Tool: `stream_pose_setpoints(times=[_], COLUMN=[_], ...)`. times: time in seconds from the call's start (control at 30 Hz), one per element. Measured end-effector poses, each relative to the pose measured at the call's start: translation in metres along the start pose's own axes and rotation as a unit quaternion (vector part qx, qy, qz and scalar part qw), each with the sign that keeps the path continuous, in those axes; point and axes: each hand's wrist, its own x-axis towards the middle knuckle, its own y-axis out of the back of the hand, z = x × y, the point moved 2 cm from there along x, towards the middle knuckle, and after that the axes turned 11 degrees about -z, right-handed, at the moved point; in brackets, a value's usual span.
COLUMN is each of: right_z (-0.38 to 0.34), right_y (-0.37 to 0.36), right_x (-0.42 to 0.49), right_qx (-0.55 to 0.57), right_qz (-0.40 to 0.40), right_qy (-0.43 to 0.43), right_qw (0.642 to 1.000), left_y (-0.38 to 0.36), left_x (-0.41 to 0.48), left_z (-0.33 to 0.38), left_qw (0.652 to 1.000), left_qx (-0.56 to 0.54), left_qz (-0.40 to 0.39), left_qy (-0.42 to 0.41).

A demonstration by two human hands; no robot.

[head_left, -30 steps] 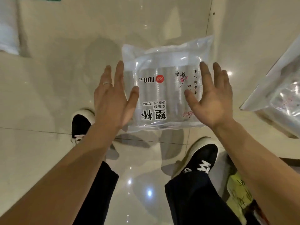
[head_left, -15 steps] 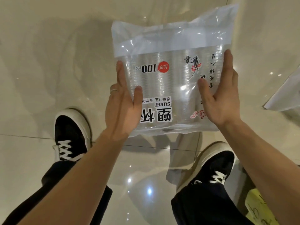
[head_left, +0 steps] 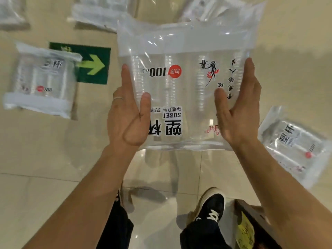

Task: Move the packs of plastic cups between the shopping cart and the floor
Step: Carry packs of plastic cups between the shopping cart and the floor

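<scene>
Left floor pack [head_left: 41,81]: lying flat on the tiled floor [head_left: 36,159], just beside the green arrow sign [head_left: 93,63].
Left hand [head_left: 128,115]: fingers straight along the near-left edge, thumb flat on the front, pressing inward, not curled round it.
Held pack of plastic cups [head_left: 185,83]: up in the air and squeezed between both palms, print upside down to us.
Right hand [head_left: 239,112]: mirrors the left with straight fingers against the right edge.
Right floor pack [head_left: 294,146]: on the tiles, well apart from the held one.
Technique: keep the pressure even on both sides, because that film looks slippery. A slide of the fingers underneath would be safer before swinging it over.
Change: half a second ago the pack sat lower, with bare tiles around it. Now it's raised, and the sign and more floor packs are in view.
</scene>
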Motion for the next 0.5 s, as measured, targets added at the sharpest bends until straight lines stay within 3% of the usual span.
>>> stream_pose_setpoints(times=[0.1,0.2,0.5], right_z=[-0.074,-0.151,-0.402], right_y=[0.062,0.128,0.358], right_x=[0.016,0.029,0.026], right_qx=[0.015,0.021,0.003], right_qz=[0.052,0.1,0.157], right_qy=[0.038,0.064,0.142], right_qw=[0.998,0.993,0.977], left_y=[0.077,0.158,0.423], left_x=[0.003,0.003,-0.046], left_z=[0.064,0.129,0.327], left_qw=[0.996,0.992,0.964], left_qx=[0.021,0.021,0.036], left_qz=[0.069,0.113,0.22], left_qy=[-0.056,-0.06,-0.144])
